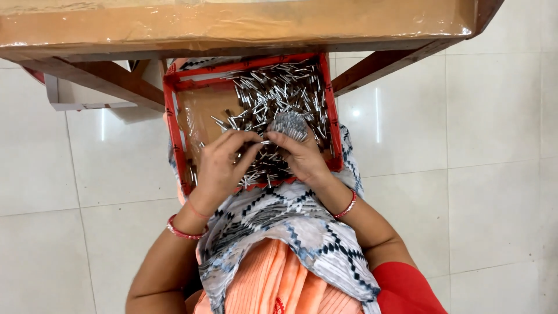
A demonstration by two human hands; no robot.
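Observation:
A red-rimmed tray rests on my lap, lined with clear film and holding several loose small metal pins. My right hand grips a tight bundle of pins standing upright above the tray. My left hand is beside it, fingers pinched on a single pin that it holds against the bundle. Both wrists wear red bangles.
A wooden table wrapped in clear film spans the top of the view, its slanted legs on both sides of the tray. A patterned white scarf covers my lap. White tiled floor lies all around.

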